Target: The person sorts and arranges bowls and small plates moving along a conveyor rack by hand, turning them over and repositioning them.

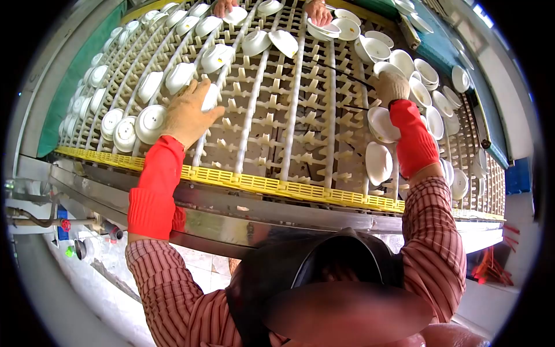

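Note:
My left hand (188, 115), in a tan glove and red cuff, is over the left part of the pegged conveyor (272, 124). A white dish (210, 98) is between its thumb and forefinger, partly hidden by the hand. Beside that wrist a round white bowl (151, 124) rests tilted on the pegs. On the right, my right hand (393, 87), gloved alike, has its fingers curled at a white bowl (387, 69); the hand covers its near side. Just below, another white bowl (383, 124) lies with its hollow side showing and brownish specks in it.
Several white dishes stand in slanted rows at left; others lie piled at right. Across the conveyor, another person's hands (319, 13) touch dishes. A yellow slotted edge (263, 182) and metal rail (231, 218) run along the near side. A green-blue belt (442, 58) borders the right.

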A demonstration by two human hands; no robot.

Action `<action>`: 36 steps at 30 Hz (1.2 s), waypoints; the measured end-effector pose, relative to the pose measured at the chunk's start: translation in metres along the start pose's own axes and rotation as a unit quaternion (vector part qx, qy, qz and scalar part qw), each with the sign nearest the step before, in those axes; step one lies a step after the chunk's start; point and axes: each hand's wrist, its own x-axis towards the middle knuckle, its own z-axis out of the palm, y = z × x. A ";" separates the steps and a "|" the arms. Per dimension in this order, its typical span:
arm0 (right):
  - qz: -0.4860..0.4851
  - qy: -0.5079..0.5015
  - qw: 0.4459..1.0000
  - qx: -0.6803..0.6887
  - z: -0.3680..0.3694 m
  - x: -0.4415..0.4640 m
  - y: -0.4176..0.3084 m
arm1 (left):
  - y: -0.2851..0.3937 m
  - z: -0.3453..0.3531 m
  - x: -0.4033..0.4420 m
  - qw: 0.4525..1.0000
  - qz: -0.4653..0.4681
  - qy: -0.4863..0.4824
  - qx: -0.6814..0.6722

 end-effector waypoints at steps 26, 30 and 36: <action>-0.028 -0.078 0.991 0.102 -0.011 0.021 -0.066 | 0.035 -0.001 0.002 0.987 -0.024 -0.016 0.158; -0.076 -0.064 0.989 0.108 0.000 0.021 -0.054 | 0.037 -0.001 0.001 0.985 -0.010 -0.011 0.172; -0.018 -0.074 0.994 0.078 0.002 0.032 -0.065 | 0.043 0.001 0.001 0.984 -0.010 -0.012 0.180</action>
